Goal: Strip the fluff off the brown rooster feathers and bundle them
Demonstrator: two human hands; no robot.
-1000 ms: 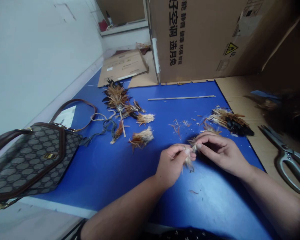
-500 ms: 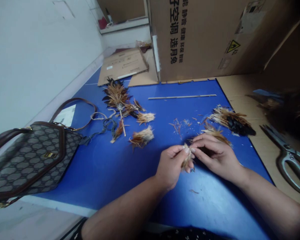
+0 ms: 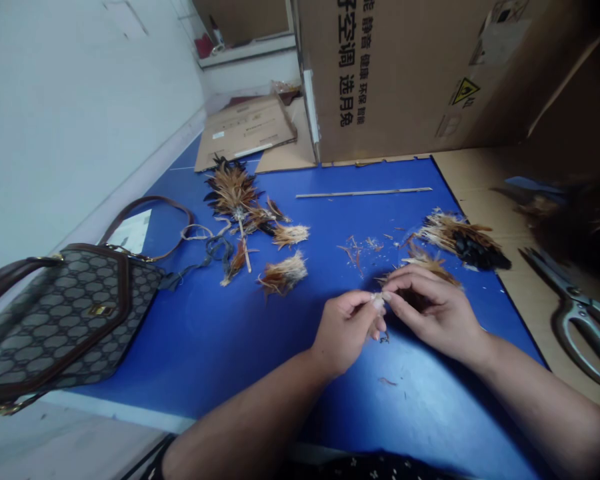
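Observation:
My left hand (image 3: 344, 331) is closed in a pinch on a small pale feather (image 3: 378, 297) above the blue table. My right hand (image 3: 433, 307) meets it fingertip to fingertip, thumb and forefinger pinching the feather's other end. Most of the feather is hidden by the fingers. Just behind my right hand lies a loose pile of brown feathers (image 3: 430, 262), partly covered by it. Farther right rests a thicker bundle of pale, brown and black feathers (image 3: 463, 240). Feather scraps (image 3: 363, 248) are scattered on the table beyond my hands.
On the left stand a patterned handbag (image 3: 75, 313) and a feather duster (image 3: 233, 190) on a stick. Two feather bunches (image 3: 285, 272) lie near it. A thin rod (image 3: 365, 193) lies at the back, before a large cardboard box (image 3: 405, 80). Scissors (image 3: 575, 300) rest at right.
The brown feather part that hung below my left fingertips is now mostly out of sight, and a pale piece shows between both pinches. Both hands stay in nearly the same place.

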